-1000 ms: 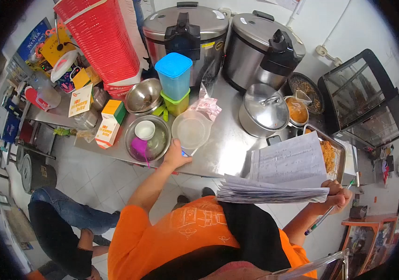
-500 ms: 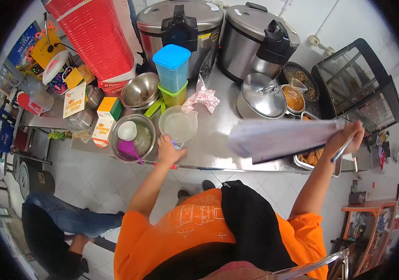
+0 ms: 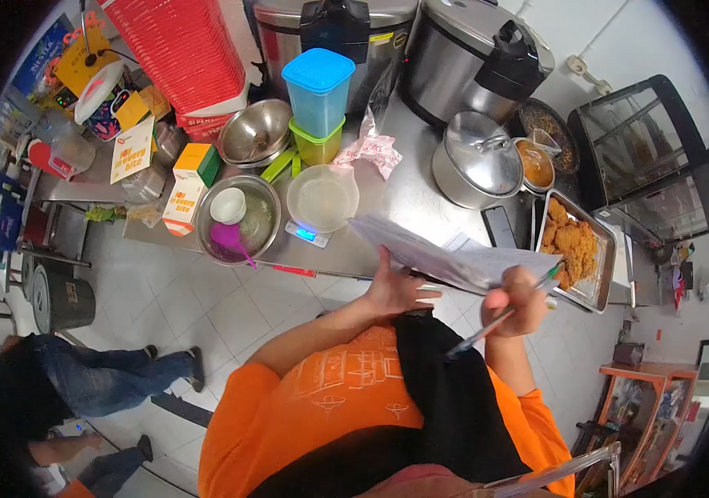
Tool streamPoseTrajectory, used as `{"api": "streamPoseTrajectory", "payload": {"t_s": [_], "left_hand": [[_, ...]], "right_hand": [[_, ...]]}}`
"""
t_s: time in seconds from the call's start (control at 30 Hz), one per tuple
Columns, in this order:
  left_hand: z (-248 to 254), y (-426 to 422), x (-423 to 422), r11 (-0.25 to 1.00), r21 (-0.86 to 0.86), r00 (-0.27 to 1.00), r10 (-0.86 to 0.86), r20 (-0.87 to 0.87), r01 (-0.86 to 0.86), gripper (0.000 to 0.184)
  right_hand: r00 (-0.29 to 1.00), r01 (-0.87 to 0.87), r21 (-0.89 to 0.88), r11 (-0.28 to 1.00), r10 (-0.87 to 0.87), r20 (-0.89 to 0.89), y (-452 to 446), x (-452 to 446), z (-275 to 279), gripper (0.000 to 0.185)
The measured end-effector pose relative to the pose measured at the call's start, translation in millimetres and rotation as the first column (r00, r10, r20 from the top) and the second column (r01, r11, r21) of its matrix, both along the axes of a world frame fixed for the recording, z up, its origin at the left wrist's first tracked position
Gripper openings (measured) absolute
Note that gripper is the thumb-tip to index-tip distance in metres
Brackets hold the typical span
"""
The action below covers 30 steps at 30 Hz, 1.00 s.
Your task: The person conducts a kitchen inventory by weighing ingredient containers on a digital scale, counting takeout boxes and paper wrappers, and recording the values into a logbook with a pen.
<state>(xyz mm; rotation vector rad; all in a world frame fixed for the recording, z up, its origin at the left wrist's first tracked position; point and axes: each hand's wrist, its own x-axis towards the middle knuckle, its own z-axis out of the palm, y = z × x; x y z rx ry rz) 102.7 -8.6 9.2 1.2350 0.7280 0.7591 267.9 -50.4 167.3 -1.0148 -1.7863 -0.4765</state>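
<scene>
In front of my body hang several sheets of paper (image 3: 429, 253), tilted over the counter's front edge. My right hand (image 3: 516, 303) is closed round a pen (image 3: 481, 334) and overlaps the papers' right end; whether its fingers also grip the sheets I cannot tell. My left hand (image 3: 394, 290) is open at the papers' lower left edge, thumb up and fingers apart. Left of it, a translucent bowl (image 3: 323, 197) sits on a small scale (image 3: 307, 234) with a lit blue display. Right of the papers, a metal tray (image 3: 608, 266) holds fried chicken (image 3: 572, 245).
Two large rice cookers (image 3: 475, 62) stand at the back. A lidded pot (image 3: 479, 158), a phone (image 3: 500, 226), a metal bowl (image 3: 265, 217) with a purple scoop (image 3: 226, 238), and stacked tubs (image 3: 318, 83) occupy the steel counter. Other people (image 3: 97, 373) are at lower left.
My left hand has left the scale and moved right to the papers. My right hand has brought the papers and pen left and closer to my body, uncovering the chicken tray and phone.
</scene>
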Motion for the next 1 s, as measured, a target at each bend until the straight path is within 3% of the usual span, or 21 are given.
{"api": "streamPoseTrajectory", "payload": {"t_s": [0.07, 0.1, 0.13, 0.17, 0.23, 0.33, 0.43, 0.47, 0.5, 0.57, 0.6, 0.63, 0.7, 0.77, 0.8, 0.87, 0.9, 0.93, 1.0], "left_hand": [[-1.7, 13.7, 8.8, 0.867, 0.496, 0.964, 0.163, -0.209, -0.039, 0.079], [-0.1, 22.1, 15.8, 0.880, 0.456, 0.988, 0.152, -0.006, -0.133, 0.072], [4.1, 30.7, 22.5, 0.889, 0.409, 0.972, 0.133, 0.195, -0.204, 0.066], [-8.8, 37.2, 30.2, 0.964, 0.215, 0.946, 0.082, 0.315, -0.155, 0.059], [-48.7, 52.1, 44.1, 0.992, -0.128, 0.860, 0.058, 0.506, 0.009, 0.051], [-73.8, 76.6, 40.1, 0.871, -0.466, 0.781, 0.183, 0.597, 0.153, 0.051], [-94.0, 78.9, 5.5, 0.786, -0.600, 0.723, 0.328, 0.609, 0.149, 0.052], [-97.9, 77.0, -8.8, 0.776, -0.617, 0.715, 0.357, 0.601, 0.132, 0.053], [-98.2, 73.3, -22.3, 0.771, -0.627, 0.713, 0.376, 0.591, 0.113, 0.054], [-85.5, 63.4, -48.4, 0.770, -0.633, 0.730, 0.384, 0.565, 0.085, 0.057], [-74.0, 61.1, -56.1, 0.766, -0.637, 0.746, 0.375, 0.550, 0.084, 0.059], [-62.6, 58.6, -63.9, 0.762, -0.642, 0.762, 0.366, 0.534, 0.084, 0.062], [-64.3, 51.0, -67.0, 0.757, -0.654, 0.812, 0.381, 0.442, 0.000, 0.062], [-89.5, 43.0, -62.3, 0.750, -0.640, 0.858, 0.429, 0.281, -0.165, 0.057], [-84.3, 41.0, -61.3, 0.854, -0.478, 0.927, 0.327, 0.184, -0.206, 0.057], [-62.2, 36.7, -59.9, 0.979, -0.106, 0.982, 0.168, -0.082, -0.176, 0.057], [-54.6, 34.4, -57.4, 0.971, -0.108, 0.973, 0.201, -0.114, -0.214, 0.053], [-47.8, 31.0, -52.9, 0.961, -0.111, 0.961, 0.236, -0.144, -0.253, 0.049], [-30.3, 24.0, -44.7, 0.961, -0.091, 0.943, 0.232, -0.238, -0.260, 0.042]], "right_hand": [[0.993, 0.073, -0.123, 0.990, -0.060, 0.104, -15.9, -6.3, -12.9, 0.047], [0.988, 0.079, -0.179, 0.981, -0.054, 0.145, -21.4, -9.7, -9.5, 0.049], [0.986, 0.048, -0.180, 0.982, -0.017, 0.169, -22.5, -10.8, -10.5, 0.050], [0.982, 0.021, -0.187, 0.982, 0.015, 0.187, -25.1, -12.5, -13.7, 0.052], [0.979, -0.039, -0.206, 0.978, 0.078, 0.187, -26.2, -21.1, -24.8, 0.051], [0.986, -0.110, -0.295, 0.949, 0.141, 0.087, -12.9, -47.0, -74.8, 0.047], [0.994, -0.104, -0.593, 0.798, 0.106, -0.032, -2.0, -53.1, -148.7, 0.035], [0.987, -0.145, -0.628, 0.765, 0.069, -0.143, -1.4, -50.1, -159.4, 0.028], [0.947, -0.162, -0.653, 0.740, -0.070, -0.315, -0.8, -45.6, -171.5, 0.026], [0.727, -0.225, -0.681, 0.697, -0.345, -0.593, -1.0, -33.7, -196.5, 0.022], [0.708, -0.234, -0.603, 0.763, -0.291, -0.644, 2.6, -22.0, -205.8, 0.017], [0.737, -0.122, -0.721, 0.682, -0.425, -0.526, 1.0, -9.5, -214.9, 0.021], [0.762, 0.346, -0.716, 0.606, -0.627, -0.163, -0.3, 8.3, -224.5, 0.029], [0.527, 0.393, -0.737, 0.550, -0.792, -0.310, -9.4, 30.4, -252.7, 0.036], [0.387, 0.407, -0.751, 0.520, -0.843, -0.373, -16.8, 36.7, -262.2, 0.040], [0.284, 0.241, -0.774, 0.586, -0.805, -0.521, -30.5, 36.2, -262.8, 0.044], [0.221, 0.156, -0.769, 0.619, -0.781, -0.584, -37.9, 36.0, -263.0, 0.046], [0.307, 0.235, -0.841, 0.487, -0.859, -0.410, -45.8, 52.1, -278.4, 0.044], [0.004, -0.246, -0.751, 0.613, -0.774, -0.633, -53.8, 79.8, -294.1, 0.050]]}}
